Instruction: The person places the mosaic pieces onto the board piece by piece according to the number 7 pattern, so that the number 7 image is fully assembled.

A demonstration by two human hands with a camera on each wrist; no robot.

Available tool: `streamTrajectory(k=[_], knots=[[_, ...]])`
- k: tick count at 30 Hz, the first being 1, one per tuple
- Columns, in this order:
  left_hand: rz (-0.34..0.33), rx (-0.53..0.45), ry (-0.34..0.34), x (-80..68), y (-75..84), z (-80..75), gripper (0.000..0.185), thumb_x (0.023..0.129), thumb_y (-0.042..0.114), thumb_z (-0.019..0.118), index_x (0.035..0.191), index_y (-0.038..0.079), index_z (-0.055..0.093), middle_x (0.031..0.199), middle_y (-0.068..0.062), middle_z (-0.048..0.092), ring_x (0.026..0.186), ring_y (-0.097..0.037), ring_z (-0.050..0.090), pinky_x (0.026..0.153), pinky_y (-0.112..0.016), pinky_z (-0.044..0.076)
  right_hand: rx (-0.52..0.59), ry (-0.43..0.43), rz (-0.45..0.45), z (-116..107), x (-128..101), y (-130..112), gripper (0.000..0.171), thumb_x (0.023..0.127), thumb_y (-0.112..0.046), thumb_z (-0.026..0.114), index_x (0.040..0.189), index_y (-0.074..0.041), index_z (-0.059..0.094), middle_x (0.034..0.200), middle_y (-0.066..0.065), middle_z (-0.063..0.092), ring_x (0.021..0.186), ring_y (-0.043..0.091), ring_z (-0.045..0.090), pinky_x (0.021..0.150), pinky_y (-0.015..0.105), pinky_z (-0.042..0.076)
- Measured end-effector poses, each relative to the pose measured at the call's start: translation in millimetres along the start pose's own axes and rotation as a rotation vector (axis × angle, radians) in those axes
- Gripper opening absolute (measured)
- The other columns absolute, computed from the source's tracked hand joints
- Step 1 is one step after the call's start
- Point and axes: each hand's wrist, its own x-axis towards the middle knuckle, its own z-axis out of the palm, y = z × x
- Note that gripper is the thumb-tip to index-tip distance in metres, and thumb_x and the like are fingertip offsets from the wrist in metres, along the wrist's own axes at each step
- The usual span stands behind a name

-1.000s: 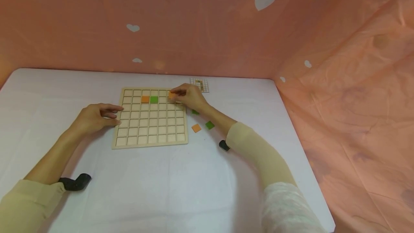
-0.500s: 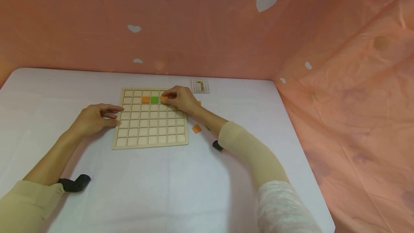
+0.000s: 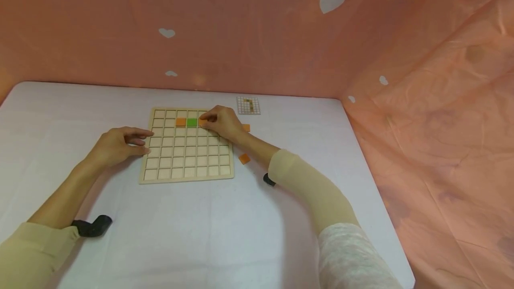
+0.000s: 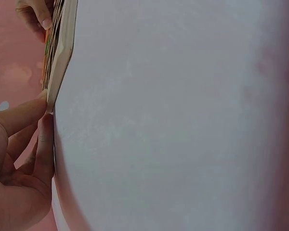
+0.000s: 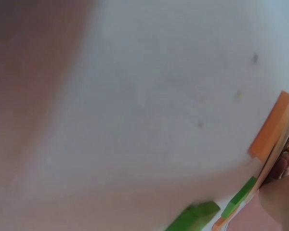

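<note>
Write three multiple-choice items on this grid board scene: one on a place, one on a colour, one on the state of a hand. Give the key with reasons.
1. Where does the left hand rest?
A. at the left edge of the wooden grid board
B. on the small pattern card
C. on the pink backdrop

2. What colour is the tile seated between the orange tile in the board and the right hand?
A. blue
B. green
C. white

3. What is the right hand doing?
A. lying flat on the table, away from the board
B. holding an orange tile at a cell in the second row
C. lifting the whole board

Key: 1 A, its fingertips touch the board's left side in the head and left wrist views. 2 B, the green tile sits right beside the orange one. 3 B, its fingers close on an orange piece beside the green tile.
</note>
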Motion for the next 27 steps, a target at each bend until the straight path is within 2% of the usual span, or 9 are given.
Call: streamTrajectory(k=[5, 10, 18, 24, 27], knots=[[-0.002, -0.002, -0.001, 0.0, 0.1, -0.5, 0.056, 0.090, 0.030, 0.075, 0.137, 0.005, 0.058, 0.120, -0.026, 0.065, 0.117, -0.042, 0.054, 0.100, -0.060, 0.036, -0.021, 0.019, -0.031, 1.6, 0.1, 2.1, 0.023, 0.089, -0.023, 0.077, 0.110, -0.014, 0.078, 0.097, -0.002, 0.066, 0.086, 0.008, 0.057, 0.073, 0.016, 0.046], [0.001, 0.006, -0.002, 0.7, -1.0, 0.1, 0.056, 0.090, 0.030, 0.075, 0.137, 0.004, 0.057, 0.120, -0.026, 0.065, 0.117, -0.043, 0.054, 0.099, -0.060, 0.035, -0.004, -0.006, 0.001, -1.1, -1.1, 0.6, 0.025, 0.090, -0.025, 0.076, 0.112, -0.013, 0.076, 0.099, -0.002, 0.066, 0.087, 0.008, 0.058, 0.074, 0.016, 0.046], [0.010, 0.018, 0.015, 1.0, -0.6, 1.3, 0.055, 0.090, 0.027, 0.076, 0.136, 0.003, 0.058, 0.120, -0.027, 0.065, 0.115, -0.042, 0.056, 0.098, -0.058, 0.037, 0.148, -0.029, 0.036, -13.3, -8.2, 5.8, 0.030, 0.090, -0.017, 0.075, 0.120, -0.010, 0.072, 0.108, -0.001, 0.072, 0.093, 0.008, 0.064, 0.080, 0.017, 0.050], [0.018, 0.018, 0.025, 2.0, -0.5, 1.5, 0.054, 0.089, 0.025, 0.076, 0.135, 0.002, 0.058, 0.119, -0.028, 0.065, 0.114, -0.043, 0.057, 0.096, -0.057, 0.038, 0.285, -0.001, 0.009, -27.2, -19.7, 7.6, 0.029, 0.091, -0.013, 0.073, 0.119, -0.003, 0.071, 0.109, 0.004, 0.072, 0.094, 0.012, 0.067, 0.083, 0.022, 0.053], [0.019, 0.021, 0.032, 2.7, -0.2, 1.5, 0.054, 0.089, 0.025, 0.076, 0.135, 0.002, 0.059, 0.118, -0.028, 0.065, 0.114, -0.044, 0.056, 0.096, -0.058, 0.038, 0.291, 0.015, -0.010, -33.2, -24.5, 10.3, 0.028, 0.091, -0.013, 0.074, 0.117, -0.003, 0.072, 0.108, 0.004, 0.073, 0.093, 0.012, 0.067, 0.083, 0.023, 0.053]])
